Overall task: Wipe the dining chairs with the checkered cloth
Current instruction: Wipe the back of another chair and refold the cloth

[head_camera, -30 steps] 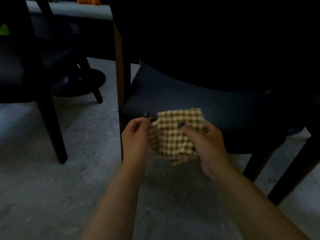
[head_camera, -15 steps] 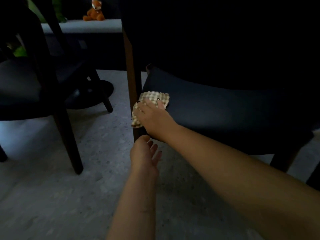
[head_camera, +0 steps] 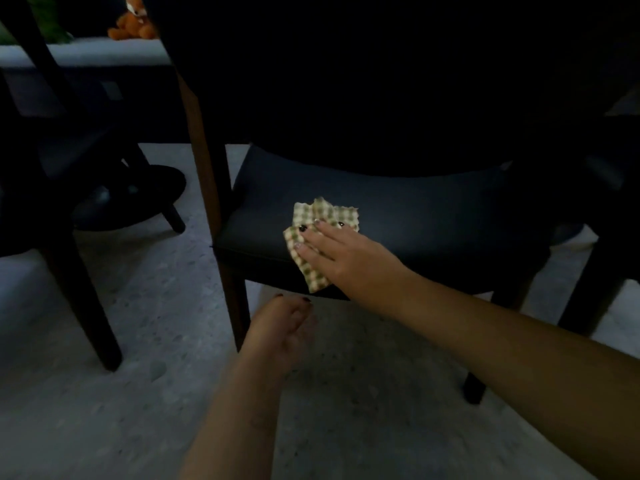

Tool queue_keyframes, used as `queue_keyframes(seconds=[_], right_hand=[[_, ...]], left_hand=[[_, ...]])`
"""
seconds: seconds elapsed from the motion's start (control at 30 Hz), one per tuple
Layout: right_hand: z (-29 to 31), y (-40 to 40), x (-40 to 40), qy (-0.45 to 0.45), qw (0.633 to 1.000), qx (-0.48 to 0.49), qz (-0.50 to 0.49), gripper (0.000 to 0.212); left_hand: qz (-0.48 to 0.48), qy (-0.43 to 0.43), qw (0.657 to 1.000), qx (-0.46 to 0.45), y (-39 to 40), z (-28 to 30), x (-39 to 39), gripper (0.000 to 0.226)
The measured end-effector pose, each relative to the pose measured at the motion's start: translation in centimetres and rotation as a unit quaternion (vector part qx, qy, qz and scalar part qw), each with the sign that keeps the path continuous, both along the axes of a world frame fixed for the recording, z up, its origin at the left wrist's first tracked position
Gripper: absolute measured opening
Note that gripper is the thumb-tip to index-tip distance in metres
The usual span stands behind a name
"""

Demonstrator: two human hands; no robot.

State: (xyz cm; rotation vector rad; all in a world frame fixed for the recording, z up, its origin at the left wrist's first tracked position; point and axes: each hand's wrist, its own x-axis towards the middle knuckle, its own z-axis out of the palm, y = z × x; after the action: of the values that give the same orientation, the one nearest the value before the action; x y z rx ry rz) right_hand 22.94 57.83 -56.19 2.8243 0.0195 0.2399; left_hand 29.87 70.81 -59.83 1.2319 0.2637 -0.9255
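A dark dining chair with a padded navy seat (head_camera: pixel 433 216) and brown wooden legs stands in front of me. The beige checkered cloth (head_camera: pixel 313 216) lies crumpled on the seat near its front left part. My right hand (head_camera: pixel 343 254) presses flat on the cloth with straight fingers. My left hand (head_camera: pixel 280 329) hangs below the seat's front edge, fingers loosely curled, holding nothing. The chair's backrest is lost in darkness.
A second dark chair (head_camera: pixel 59 202) stands at the left, its legs on the speckled grey floor (head_camera: pixel 138 393). A round dark table base (head_camera: pixel 138 199) sits behind it. An orange soft toy (head_camera: pixel 130 26) rests on a far ledge. Another chair leg (head_camera: pixel 592 299) is at right.
Both hands held the cloth in front of the seat. My left hand let go and dropped; my right hand pressed the cloth on the seat's left corner, then slid it rightward.
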Motion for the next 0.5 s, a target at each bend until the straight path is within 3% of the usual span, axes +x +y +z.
queue_keyframes(seconds=[0.17,0.3,0.43,0.5], right_hand=[[-0.6,-3.7,-5.8,-0.071,0.997,0.027,0.012,0.055],[-1.7,-8.0,-11.7,-0.106,0.994,0.026,-0.007,0.047],[-1.9,-11.7,-16.9,-0.146,0.977,0.088,-0.128,0.050],[-1.5,-12.3,-17.9,-0.187,0.940,0.169,-0.228,0.062]], left_hand=[[-0.031,0.046,0.992,-0.113,-2.0,-0.7,-0.7,0.022],[-0.040,0.015,0.990,-0.135,-2.9,-0.7,-1.6,0.014],[-0.072,-0.011,0.988,-0.136,-3.0,-0.6,-1.6,0.035],[-0.074,-0.016,0.990,-0.122,-3.1,-0.7,-1.5,0.030]])
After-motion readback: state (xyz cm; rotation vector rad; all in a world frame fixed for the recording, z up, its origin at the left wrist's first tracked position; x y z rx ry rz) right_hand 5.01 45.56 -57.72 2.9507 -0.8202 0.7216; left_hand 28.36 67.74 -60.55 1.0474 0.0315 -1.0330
